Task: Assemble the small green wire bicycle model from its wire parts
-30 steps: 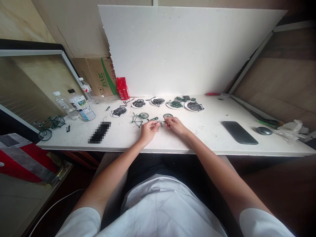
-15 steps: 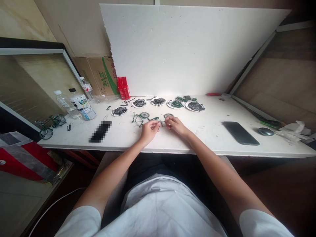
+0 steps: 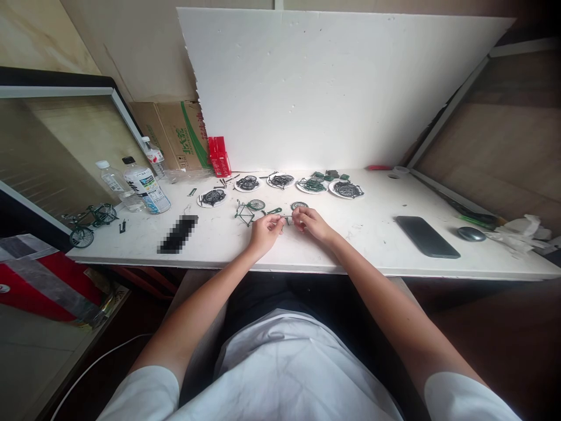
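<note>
My left hand [image 3: 266,233] and my right hand [image 3: 310,222] meet over the front of the white table. Between their pinched fingertips is a small, thin dark green model bicycle part [image 3: 286,217]; its exact kind is too small to make out. Just beyond my left hand lies a green model bicycle frame [image 3: 244,213] with a spoked wheel [image 3: 256,204] at its far end. A small green chain-guard-like piece [image 3: 274,210] rests behind the fingers. Another spoked wheel [image 3: 299,205] lies right behind my right hand.
Several white plates of model parts, one with black pieces [image 3: 346,189], stand in a row at the back. An assembled model bicycle [image 3: 93,222] and bottles [image 3: 146,186] are at left. A phone [image 3: 427,237] and a mouse [image 3: 471,234] lie at right.
Both hands stay in nearly the same place, still pinching the small part. Only the right fingers have shifted very slightly.
</note>
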Tool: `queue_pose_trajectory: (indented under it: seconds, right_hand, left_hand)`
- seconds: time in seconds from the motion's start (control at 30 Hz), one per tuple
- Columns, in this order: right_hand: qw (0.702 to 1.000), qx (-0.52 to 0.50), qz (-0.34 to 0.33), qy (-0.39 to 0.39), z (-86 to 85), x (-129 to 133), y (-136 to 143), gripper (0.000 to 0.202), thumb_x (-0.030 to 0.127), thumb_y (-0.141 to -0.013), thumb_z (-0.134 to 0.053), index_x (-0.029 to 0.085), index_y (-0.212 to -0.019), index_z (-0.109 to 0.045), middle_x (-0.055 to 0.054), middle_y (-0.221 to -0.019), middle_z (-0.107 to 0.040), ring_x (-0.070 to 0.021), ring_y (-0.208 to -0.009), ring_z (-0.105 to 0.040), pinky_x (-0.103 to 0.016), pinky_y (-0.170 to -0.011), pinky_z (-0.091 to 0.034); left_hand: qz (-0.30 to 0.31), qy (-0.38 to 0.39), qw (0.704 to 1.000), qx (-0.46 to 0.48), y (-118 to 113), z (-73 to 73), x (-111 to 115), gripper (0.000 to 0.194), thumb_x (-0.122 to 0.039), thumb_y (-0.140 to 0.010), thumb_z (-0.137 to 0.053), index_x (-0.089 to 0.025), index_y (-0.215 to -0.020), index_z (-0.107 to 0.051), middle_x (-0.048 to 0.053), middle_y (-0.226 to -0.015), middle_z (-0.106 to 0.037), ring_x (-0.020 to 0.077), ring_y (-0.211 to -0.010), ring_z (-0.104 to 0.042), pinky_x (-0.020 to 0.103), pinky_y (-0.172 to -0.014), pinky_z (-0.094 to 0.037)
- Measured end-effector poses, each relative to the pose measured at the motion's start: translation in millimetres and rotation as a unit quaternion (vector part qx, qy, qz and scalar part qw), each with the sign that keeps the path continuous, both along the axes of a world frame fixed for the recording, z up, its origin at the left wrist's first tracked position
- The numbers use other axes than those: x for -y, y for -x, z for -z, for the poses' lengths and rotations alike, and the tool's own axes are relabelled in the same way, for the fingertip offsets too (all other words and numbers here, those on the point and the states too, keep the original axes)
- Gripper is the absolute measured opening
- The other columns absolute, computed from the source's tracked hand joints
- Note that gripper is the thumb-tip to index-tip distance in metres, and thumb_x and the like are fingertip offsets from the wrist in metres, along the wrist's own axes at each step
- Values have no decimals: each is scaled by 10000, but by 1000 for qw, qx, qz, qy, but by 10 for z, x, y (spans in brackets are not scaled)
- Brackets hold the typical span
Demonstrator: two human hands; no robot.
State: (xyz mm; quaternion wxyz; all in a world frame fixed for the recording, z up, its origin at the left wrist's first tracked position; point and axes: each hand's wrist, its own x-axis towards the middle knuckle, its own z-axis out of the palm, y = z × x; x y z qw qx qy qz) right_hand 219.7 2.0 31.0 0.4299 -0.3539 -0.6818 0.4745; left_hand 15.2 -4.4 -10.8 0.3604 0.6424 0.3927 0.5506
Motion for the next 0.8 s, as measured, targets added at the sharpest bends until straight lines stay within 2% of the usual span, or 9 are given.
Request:
queue_pose_trajectory:
  seconds: [0.1, 0.23, 0.37, 0.63, 0.73, 0.8]
  right_hand:
    - [1000, 10, -4, -4, 2, -2, -2, 348, 513, -990, -635, 246, -782, -554, 11, -667, -500, -169, -586, -450, -335, -599, -384]
    - [998, 51, 1, -40, -1, -17, -12, 489, 609, -1028, -577, 234, -715, -602, -2, -610, -502, -177, -583, -450, -345, -618, -374]
    - [998, 54, 3, -38, -14, -21, -18, 571, 697, -1024, -558, 228, -706, -629, -5, -606, -505, -176, -581, -449, -345, -620, -374]
    - [999, 3, 33, -31, -43, 7, 4, 490, 704, -968, -673, 235, -853, -591, 34, -641, -497, -151, -584, -433, -317, -600, -386]
    - [997, -10, 76, -34, 3, -33, 8, 500, 727, -958, -670, 240, -909, -566, 27, -693, -528, -152, -595, -462, -314, -588, -404]
    - [992, -15, 117, -40, 51, -73, 0, 512, 758, -986, -596, 253, -931, -526, 16, -730, -544, -163, -609, -493, -318, -576, -417]
  left_hand:
    - [0, 1, 1000, 3, 0, -7, 6, 374, -527, -936, -755, -157, -987, -771, 106, -964, -811, 168, -685, -754, 298, -653, -640]
    - [-1, 4, 1000, 0, 1, -24, 17, 366, -519, -937, -757, -157, -985, -768, 106, -957, -811, 171, -680, -755, 299, -654, -638]
    - [-2, 10, 1000, -1, 2, -36, 22, 371, -522, -939, -755, -155, -989, -762, 106, -964, -811, 168, -672, -754, 292, -646, -627]
    - [-2, 6, 1000, 5, -4, -44, 30, 357, -514, -950, -742, -160, -992, -750, 99, -960, -807, 160, -673, -745, 286, -641, -620]
    - [-2, 13, 1000, 6, -6, -59, 45, 363, -523, -951, -741, -161, -984, -748, 97, -965, -803, 158, -666, -742, 276, -621, -609]
    - [-2, 15, 1000, 4, -3, -65, 50, 375, -535, -954, -737, -162, -995, -749, 97, -974, -804, 160, -668, -746, 271, -609, -599]
